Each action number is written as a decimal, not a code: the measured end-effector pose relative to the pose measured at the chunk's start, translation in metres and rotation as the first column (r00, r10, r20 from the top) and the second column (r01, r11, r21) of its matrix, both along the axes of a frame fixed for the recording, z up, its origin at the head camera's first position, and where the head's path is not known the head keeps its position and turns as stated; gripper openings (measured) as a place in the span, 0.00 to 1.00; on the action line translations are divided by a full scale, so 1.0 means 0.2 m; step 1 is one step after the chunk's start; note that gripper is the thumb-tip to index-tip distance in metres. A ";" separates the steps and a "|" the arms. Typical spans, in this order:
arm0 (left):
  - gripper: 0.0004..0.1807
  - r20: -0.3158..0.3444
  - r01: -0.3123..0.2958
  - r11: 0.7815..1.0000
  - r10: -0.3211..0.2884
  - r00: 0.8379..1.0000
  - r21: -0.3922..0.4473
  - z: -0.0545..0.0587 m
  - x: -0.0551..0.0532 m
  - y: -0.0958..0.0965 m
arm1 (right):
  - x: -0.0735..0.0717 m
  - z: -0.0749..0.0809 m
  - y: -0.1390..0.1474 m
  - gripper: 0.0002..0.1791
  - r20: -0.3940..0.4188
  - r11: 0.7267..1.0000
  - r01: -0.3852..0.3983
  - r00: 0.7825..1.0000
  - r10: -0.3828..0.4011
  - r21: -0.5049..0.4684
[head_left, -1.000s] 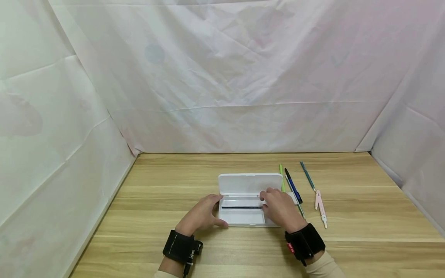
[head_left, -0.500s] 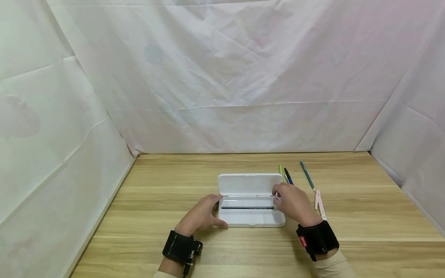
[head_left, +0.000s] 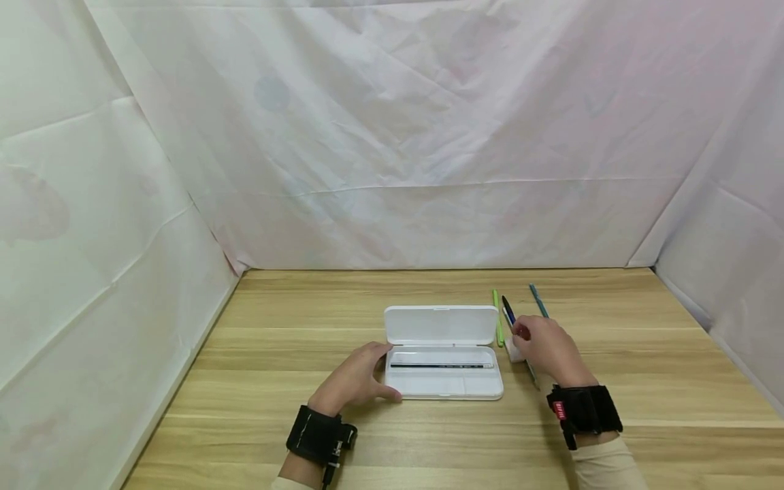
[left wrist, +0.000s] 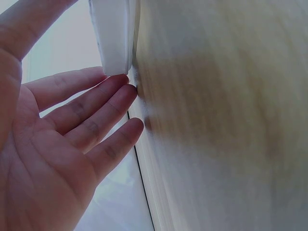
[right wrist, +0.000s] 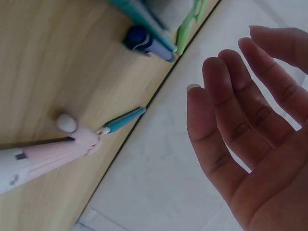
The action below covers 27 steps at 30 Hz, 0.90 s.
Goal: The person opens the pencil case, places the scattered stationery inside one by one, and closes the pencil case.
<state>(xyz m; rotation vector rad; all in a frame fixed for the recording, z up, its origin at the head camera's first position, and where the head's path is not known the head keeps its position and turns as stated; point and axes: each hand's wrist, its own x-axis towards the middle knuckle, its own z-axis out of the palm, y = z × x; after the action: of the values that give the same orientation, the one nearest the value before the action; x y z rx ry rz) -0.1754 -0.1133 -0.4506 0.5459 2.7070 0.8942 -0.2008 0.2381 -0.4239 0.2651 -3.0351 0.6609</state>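
A white pencil case [head_left: 450, 388] lies open at the table's middle, its lid [head_left: 441, 325] raised at the back. One black pencil [head_left: 441, 365] lies inside. My left hand [head_left: 381, 371] rests against the case's left end [left wrist: 113, 38] with straight fingers [left wrist: 103, 98]. My right hand [head_left: 522, 335] hovers right of the case, over the pens, fingers [right wrist: 216, 110] relaxed and holding nothing. Beneath it are a white eraser [head_left: 513, 352], a green pen [head_left: 497, 313] and a dark blue pen [head_left: 507, 307]. A teal pen [head_left: 537, 298] lies further right.
The pink compass [right wrist: 43, 154] lies on the wood by my right wrist, beside the teal pen's tip [right wrist: 122, 119]. White cloth walls [head_left: 392, 136] enclose the wooden table [head_left: 294, 306] at the back and both sides.
My right hand left the case and moved right and back to the pens. The black pencil stays uncovered in the case. My left hand has not moved.
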 end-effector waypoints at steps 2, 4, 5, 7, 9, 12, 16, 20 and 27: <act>0.49 0.002 -0.001 1.000 0.001 1.000 0.002 0.00 0.00 0.00 | -0.01 -0.01 0.02 0.04 0.016 1.000 0.015 1.000 -0.015 -0.002; 0.49 0.002 -0.001 1.000 0.001 1.000 0.004 0.00 0.00 0.00 | -0.02 -0.02 0.03 0.05 0.029 1.000 0.023 0.999 -0.022 -0.004; 0.49 -0.001 0.000 1.000 0.000 1.000 0.002 0.00 0.00 0.00 | -0.03 -0.03 0.03 0.06 0.032 1.000 0.027 0.999 -0.027 -0.003; 0.49 -0.009 0.004 1.000 -0.004 1.000 -0.001 0.00 0.00 0.00 | -0.03 -0.04 0.04 0.06 0.031 1.000 0.026 0.999 -0.026 0.000; 0.49 -0.017 0.006 1.000 -0.006 1.000 -0.005 0.00 0.00 0.00 | -0.04 -0.05 0.06 0.08 0.033 1.000 0.026 0.999 -0.026 -0.002; 0.49 -0.023 0.010 1.000 -0.010 1.000 -0.005 0.00 0.00 0.00 | -0.04 -0.06 0.07 0.10 0.041 1.000 0.028 0.999 -0.028 -0.009; 0.49 -0.018 0.009 1.000 -0.009 1.000 0.000 0.00 0.00 0.00 | -0.05 -0.08 0.08 0.13 0.052 0.999 0.028 0.998 -0.027 -0.033; 0.49 -0.015 0.007 1.000 -0.007 1.000 0.000 0.00 0.00 0.00 | -0.05 -0.09 0.08 0.14 0.045 1.000 0.009 0.999 -0.007 -0.030; 0.49 -0.014 0.002 1.000 -0.002 1.000 -0.001 0.00 0.01 0.00 | -0.06 -0.10 0.07 0.15 0.053 0.999 0.012 0.998 -0.014 0.038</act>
<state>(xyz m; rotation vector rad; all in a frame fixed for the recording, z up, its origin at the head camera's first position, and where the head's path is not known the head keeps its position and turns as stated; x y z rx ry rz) -0.1742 -0.1127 -0.4504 0.5564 2.7189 0.8921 -0.2127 0.2523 -0.4443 0.2325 -3.1001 0.6210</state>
